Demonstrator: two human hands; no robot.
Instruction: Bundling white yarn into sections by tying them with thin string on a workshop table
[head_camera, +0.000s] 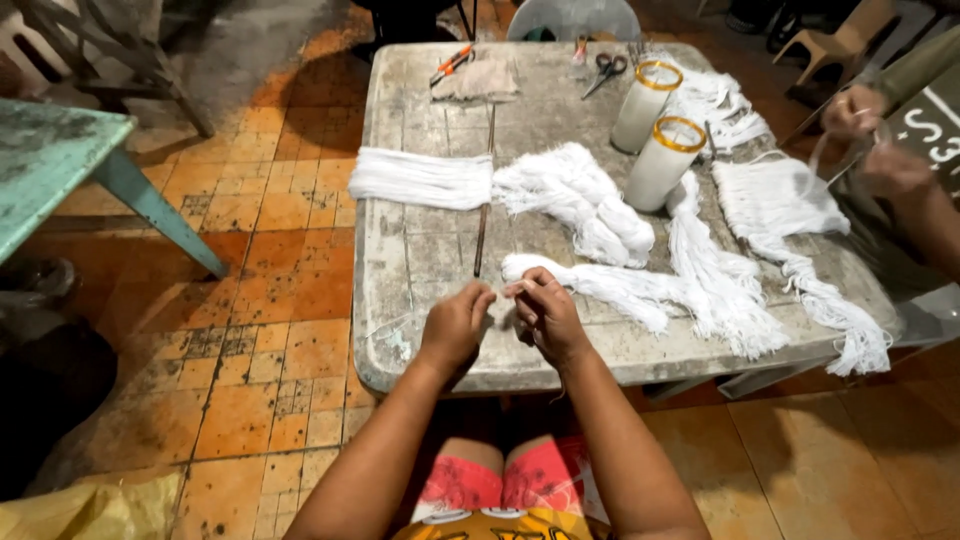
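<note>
The tabletop (420, 260) is worn, pale grey and mottled, with rounded corners and a chipped near edge. Soft white cotton string covers much of it. A flat, neat bundle of strands (420, 178) lies at the left, a fluffy knotted heap (585, 200) sits in the middle, and long loose tassels (720, 285) trail toward the right, where a fringed white mat (770, 200) ends in a twisted tail hanging over the edge. A thin dark rod (484, 195) lies lengthwise across the surface, passing the flat bundle. Two tall white cylinders with yellow rims (660, 160) stand close together near the far right. Scissors (603, 68) and an orange-handled tool (452, 62) lie at the far edge, by a piece of drab cloth (478, 80).

Both forearms reach forward from the lap, over red patterned shorts. The left hand (455, 325) and right hand (545, 315) meet at the near edge of the tabletop, fingers curled inward and fingertips nearly touching. Between them they pinch the end of a white string strand (560, 272), which runs away to the right into the loose tassels.

At the right edge, another person's hands (880, 140) hold something thin; it is too blurred to tell what.

The floor (270, 300) is of worn orange tiles with dark stains.
</note>
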